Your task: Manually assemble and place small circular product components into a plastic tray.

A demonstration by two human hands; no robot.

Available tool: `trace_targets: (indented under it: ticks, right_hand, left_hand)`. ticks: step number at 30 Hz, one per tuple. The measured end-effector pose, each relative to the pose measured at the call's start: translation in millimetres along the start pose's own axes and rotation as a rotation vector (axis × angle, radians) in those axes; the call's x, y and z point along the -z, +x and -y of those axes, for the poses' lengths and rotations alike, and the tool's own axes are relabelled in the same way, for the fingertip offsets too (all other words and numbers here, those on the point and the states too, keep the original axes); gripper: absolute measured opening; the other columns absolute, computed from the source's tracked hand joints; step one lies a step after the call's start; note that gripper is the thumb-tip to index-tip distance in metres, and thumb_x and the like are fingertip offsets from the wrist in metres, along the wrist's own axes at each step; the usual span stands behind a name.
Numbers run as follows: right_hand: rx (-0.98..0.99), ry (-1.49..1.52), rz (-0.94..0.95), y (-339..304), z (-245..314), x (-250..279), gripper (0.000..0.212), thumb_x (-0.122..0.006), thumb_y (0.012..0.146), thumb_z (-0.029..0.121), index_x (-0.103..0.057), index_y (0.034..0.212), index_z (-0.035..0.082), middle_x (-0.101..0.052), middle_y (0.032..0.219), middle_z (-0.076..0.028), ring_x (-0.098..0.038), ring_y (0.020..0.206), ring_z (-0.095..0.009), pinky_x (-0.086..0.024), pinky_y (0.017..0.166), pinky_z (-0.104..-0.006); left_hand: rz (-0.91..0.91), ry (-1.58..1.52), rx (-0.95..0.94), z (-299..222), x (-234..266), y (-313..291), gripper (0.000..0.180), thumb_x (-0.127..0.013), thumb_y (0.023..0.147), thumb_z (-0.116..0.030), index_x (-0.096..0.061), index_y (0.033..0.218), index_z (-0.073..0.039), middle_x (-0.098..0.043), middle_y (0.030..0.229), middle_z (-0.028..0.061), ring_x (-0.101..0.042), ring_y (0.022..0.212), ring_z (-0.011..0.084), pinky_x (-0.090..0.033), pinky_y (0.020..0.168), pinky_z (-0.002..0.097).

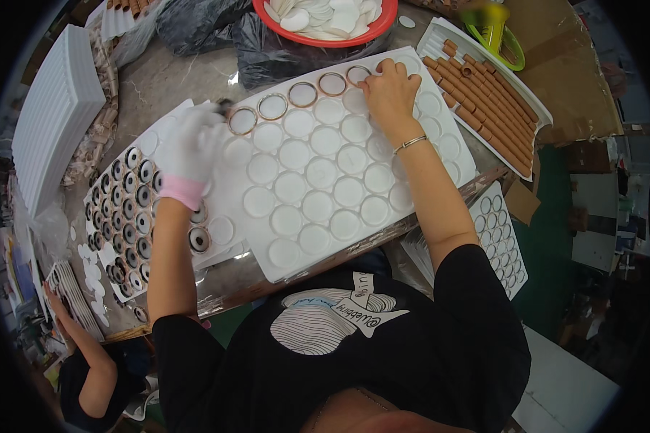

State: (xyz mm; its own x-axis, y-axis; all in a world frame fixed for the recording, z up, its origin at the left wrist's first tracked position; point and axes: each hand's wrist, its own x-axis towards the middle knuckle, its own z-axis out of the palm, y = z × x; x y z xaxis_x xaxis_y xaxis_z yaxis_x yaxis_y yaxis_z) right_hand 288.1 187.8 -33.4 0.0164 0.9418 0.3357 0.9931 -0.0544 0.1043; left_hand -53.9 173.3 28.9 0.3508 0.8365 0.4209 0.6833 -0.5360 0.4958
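Observation:
A white tray (253, 242) with rows of round pockets lies across the table in front of me. Several of its far-row pockets hold metal-edged rings (302, 94) with white centres. My right hand (392, 94) is bare, with a bracelet at the wrist. Its curled fingers press together over the tray's far right, beside a ring (357, 74); whatever they hold is hidden. My left hand (192, 144) wears a white glove with a pink cuff and is smeared by motion. It hovers between this tray and a second tray (152, 141) filled with dark-centred round pieces. A small dark blurred thing shows at its fingertips.
A red basin (325, 42) of white discs stands at the back. Brown tubes (484, 101) fill a white tray at right, near a green basket (513, 52). White stacked trays (58, 108) rise at left. Another person's arm (79, 335) shows at lower left.

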Motion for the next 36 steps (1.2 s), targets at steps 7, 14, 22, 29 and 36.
trace_targets:
  ticks: [7, 14, 22, 29, 36]
  right_hand:
    - [0.008, 0.354, 0.001, 1.0, -5.2, 5.1, 0.019, -0.065, 0.085, 0.027, -0.076, 0.101, 0.030, -0.059, 0.112, -0.005, -0.048, 0.110, -0.025, -0.033, 0.086, -0.0483]
    - [-0.368, 0.971, -0.431, 34.3, -99.0, 28.5, 0.028, -0.068, 0.085, 0.037, -0.076, 0.085, 0.010, -0.066, 0.091, -0.008, -0.061, 0.075, -0.026, -0.047, 0.071, -0.0401]
    - [0.134, 0.458, -0.474, 99.5, -25.5, 47.3, 0.015, -0.075, 0.076, 0.026, -0.077, 0.081, 0.012, -0.067, 0.084, -0.009, -0.060, 0.082, -0.025, -0.045, 0.069, -0.0419]
    - [0.080, 0.228, -0.079, 113.3, -2.7, 38.2, 0.014, -0.074, 0.073, 0.024, -0.077, 0.075, 0.011, -0.067, 0.083, -0.010, -0.062, 0.093, -0.028, -0.044, 0.079, -0.0473]
    - [-0.183, 0.820, 0.022, 105.3, -23.4, 32.3, 0.010, -0.072, 0.077, 0.016, -0.074, 0.075, 0.006, -0.067, 0.084, -0.011, -0.061, 0.090, -0.030, -0.046, 0.076, -0.0416]
  left_hand:
    - [0.316, -0.131, -0.175, -99.7, -94.2, 50.4, 0.008, -0.065, 0.080, -0.007, -0.062, 0.088, -0.005, -0.065, 0.095, 0.0122, -0.062, 0.091, 0.0328, -0.049, 0.079, 0.0407]
    - [0.280, 0.105, -0.343, -114.0, -179.9, 112.7, 0.015, -0.059, 0.082, -0.009, -0.066, 0.095, -0.009, -0.064, 0.095, 0.0099, -0.061, 0.092, 0.0306, -0.049, 0.078, 0.0422]
    - [0.427, 0.218, -0.271, -98.8, -212.8, 134.6, 0.023, -0.055, 0.086, -0.011, -0.066, 0.107, -0.010, -0.065, 0.113, 0.0099, -0.060, 0.106, 0.0294, -0.048, 0.089, 0.0407]
    - [0.147, 0.001, -0.113, -4.0, -70.7, 62.8, 0.027, -0.066, 0.085, -0.009, -0.067, 0.111, -0.004, -0.068, 0.109, 0.0137, -0.062, 0.103, 0.0324, -0.048, 0.092, 0.0398]
    - [0.226, 0.646, 0.444, 150.8, 47.8, -62.7, 0.045, -0.061, 0.091, -0.027, -0.056, 0.132, -0.008, -0.054, 0.136, 0.0168, -0.046, 0.128, 0.0345, -0.036, 0.108, 0.0421]
